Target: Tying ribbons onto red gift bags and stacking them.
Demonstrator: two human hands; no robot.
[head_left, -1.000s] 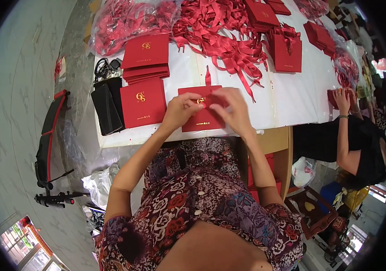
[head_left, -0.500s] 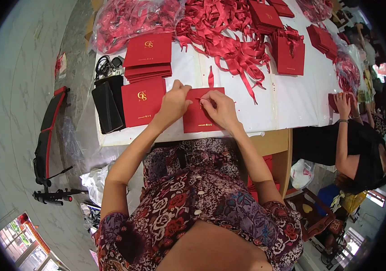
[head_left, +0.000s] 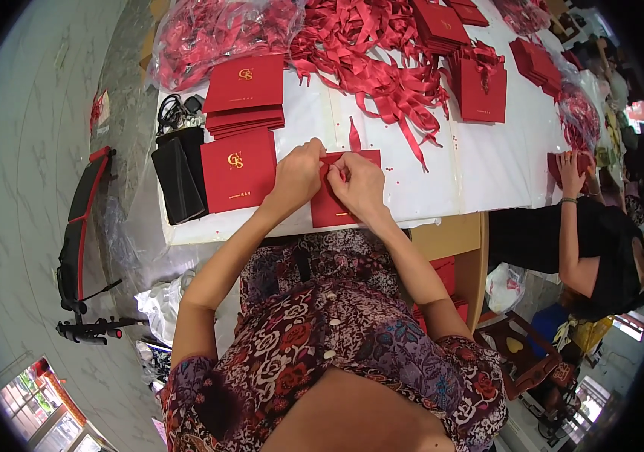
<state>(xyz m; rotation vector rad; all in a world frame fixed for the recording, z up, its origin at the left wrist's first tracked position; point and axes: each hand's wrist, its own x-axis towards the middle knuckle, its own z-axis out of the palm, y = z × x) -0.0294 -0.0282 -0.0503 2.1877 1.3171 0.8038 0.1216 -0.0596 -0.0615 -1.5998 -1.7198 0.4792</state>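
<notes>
White table (head_left: 487, 173) strewn with red ribbons (head_left: 374, 53), bag stacks at 11 o'clock. Flat red bag (head_left: 333, 207) at near edge, centre. Left hand (head_left: 297, 178) and right hand (head_left: 357, 186) pinch its top edge, fingers bunched together. Step looks like threading ribbon handle; next move likely needs a fine pull through hole.

Bright, even daylight, soft shadows; the white paper-covered table (head_left: 487, 173) glares slightly (fisheye bends edges, black corners).
</notes>
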